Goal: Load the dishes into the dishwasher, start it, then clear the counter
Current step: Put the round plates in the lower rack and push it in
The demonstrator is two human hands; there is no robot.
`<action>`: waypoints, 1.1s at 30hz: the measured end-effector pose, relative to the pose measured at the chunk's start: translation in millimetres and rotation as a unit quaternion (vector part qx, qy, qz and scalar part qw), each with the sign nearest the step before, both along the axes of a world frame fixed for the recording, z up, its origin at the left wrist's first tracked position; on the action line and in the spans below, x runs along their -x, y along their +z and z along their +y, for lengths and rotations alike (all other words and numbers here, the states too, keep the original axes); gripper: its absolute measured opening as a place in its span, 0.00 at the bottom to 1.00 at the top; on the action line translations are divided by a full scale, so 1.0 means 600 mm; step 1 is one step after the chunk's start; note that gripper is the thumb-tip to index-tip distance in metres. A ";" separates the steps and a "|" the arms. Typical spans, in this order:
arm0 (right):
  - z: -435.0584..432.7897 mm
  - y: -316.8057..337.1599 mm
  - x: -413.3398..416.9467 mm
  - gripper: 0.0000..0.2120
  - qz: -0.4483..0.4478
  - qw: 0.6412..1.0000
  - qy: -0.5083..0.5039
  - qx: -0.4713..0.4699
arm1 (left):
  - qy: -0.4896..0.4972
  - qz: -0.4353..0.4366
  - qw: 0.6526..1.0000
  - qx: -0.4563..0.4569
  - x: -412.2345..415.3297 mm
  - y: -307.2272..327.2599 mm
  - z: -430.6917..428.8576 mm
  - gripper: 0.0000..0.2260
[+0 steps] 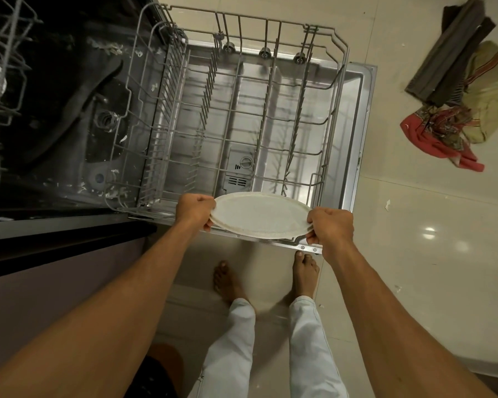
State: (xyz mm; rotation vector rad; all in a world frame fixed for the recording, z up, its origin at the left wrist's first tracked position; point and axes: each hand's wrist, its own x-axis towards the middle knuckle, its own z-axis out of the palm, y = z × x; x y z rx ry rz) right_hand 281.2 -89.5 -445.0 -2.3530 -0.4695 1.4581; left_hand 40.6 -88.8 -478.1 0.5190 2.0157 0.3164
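The left hand is curled round the left rim of a white plate, and the right hand is curled round its right rim, so both grip it, knuckles up, with fingertips showing under the edge. The plate sits just below the middle of the frame, held nearly flat and tipped a little toward the camera, over the near edge of the rack. Whether it touches the wires there cannot be told. The grey wire rack is pulled out over the open door and fills the upper middle of the frame; its rows of tines hold no dishes. Through the wires the dispenser shows on the door's steel inner face. In the upper left lies the dark tub, with white scraps scattered on its bottom, and at the far left edge part of an upper rack shows. Below the plate two bare feet stand on the pale tiled floor, under light trousers. In the upper right a heap of cloths, grey, cream and red, lies on the floor, well apart from the door.
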 end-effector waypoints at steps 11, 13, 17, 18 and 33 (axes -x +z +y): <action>0.027 -0.055 0.009 0.10 0.025 1.000 0.013 0.014 | 0.006 -0.031 0.999 0.013 0.001 -0.031 0.018 0.13; 0.032 -0.065 0.011 0.10 0.021 1.000 0.017 0.016 | 0.009 -0.030 0.999 0.015 -0.001 -0.036 0.022 0.12; 0.038 -0.077 0.013 0.09 0.007 1.000 0.016 0.011 | 0.011 -0.025 1.000 0.008 -0.004 -0.044 0.032 0.11; 0.038 -0.078 0.013 0.08 0.002 1.000 0.015 0.009 | 0.010 -0.023 1.000 0.006 -0.004 -0.046 0.034 0.11; 0.013 -0.046 0.015 0.07 0.000 1.000 -0.021 -0.018 | -0.009 -0.023 1.000 0.010 0.015 -0.025 0.036 0.10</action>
